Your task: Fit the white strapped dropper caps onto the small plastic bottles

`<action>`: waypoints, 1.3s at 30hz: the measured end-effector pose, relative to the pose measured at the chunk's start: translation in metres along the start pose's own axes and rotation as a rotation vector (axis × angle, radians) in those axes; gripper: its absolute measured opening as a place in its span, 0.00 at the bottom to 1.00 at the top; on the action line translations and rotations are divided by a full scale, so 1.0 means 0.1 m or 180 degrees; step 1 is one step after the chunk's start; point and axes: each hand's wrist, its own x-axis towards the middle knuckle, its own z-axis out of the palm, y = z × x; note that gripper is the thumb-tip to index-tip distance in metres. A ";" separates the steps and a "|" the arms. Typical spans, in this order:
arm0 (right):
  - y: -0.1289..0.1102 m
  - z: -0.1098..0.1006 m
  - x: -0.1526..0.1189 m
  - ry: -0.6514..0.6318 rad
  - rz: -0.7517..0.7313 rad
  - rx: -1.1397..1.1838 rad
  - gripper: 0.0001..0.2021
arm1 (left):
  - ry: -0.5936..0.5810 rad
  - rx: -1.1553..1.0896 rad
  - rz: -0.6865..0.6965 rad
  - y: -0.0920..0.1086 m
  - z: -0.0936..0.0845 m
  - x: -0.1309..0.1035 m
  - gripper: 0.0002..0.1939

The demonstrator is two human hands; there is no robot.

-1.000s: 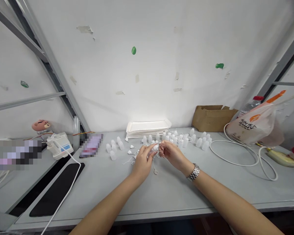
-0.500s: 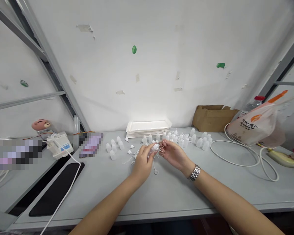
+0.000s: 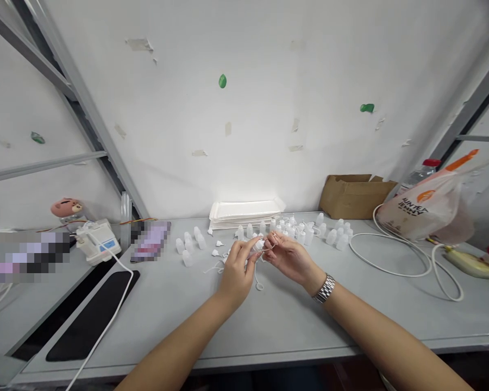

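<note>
At the left end of the tabletop [image 3: 277, 331], a pink bear head [image 3: 66, 207] sits behind a white plug block [image 3: 93, 239] with a blue label. A white cable runs from the block across a long black pad [image 3: 89, 320] to the near edge. Next comes a pixelated, phone-like slab [image 3: 151, 241], then a small group of frosted bottles [image 3: 201, 242]. Just right of these lie a few white pointed tips [image 3: 215, 253], with thin straps [image 3: 215, 268] near the left hand.

The left hand [image 3: 237, 270] has its grip closed around a small white-capped bottle [image 3: 259, 245], held in front of the body near the middle, its lower part hidden by the fingers. A stack of white trays [image 3: 246, 209] stands behind, against the wall. Below the fingertips a strap ends in a ring [image 3: 259, 287].

The right hand [image 3: 291, 260], a metal watch [image 3: 324, 288] on its wrist, pinches a thin white strap [image 3: 269, 249] beside that bottle. More bottles [image 3: 308, 237] crowd behind it and to its right. Further right are a cardboard box [image 3: 352, 200], a looped white cord [image 3: 391, 276] and a printed plastic bag [image 3: 418, 212] in front of a red-lidded bottle [image 3: 431, 163].
</note>
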 end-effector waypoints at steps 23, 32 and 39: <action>0.06 0.06 0.02 0.0493 -0.0192 -0.0159 0.11 | 0.0172 0.0681 0.0111 -0.03 0.03 -0.03 0.17; 0.14 0.06 0.02 0.1187 -0.0333 -0.0497 0.09 | -0.0062 0.0907 -0.0185 -0.02 0.04 -0.03 0.19; 0.19 0.01 0.03 0.1419 -0.0265 -0.0314 0.10 | -0.0176 0.0942 -0.0406 -0.01 0.04 -0.03 0.19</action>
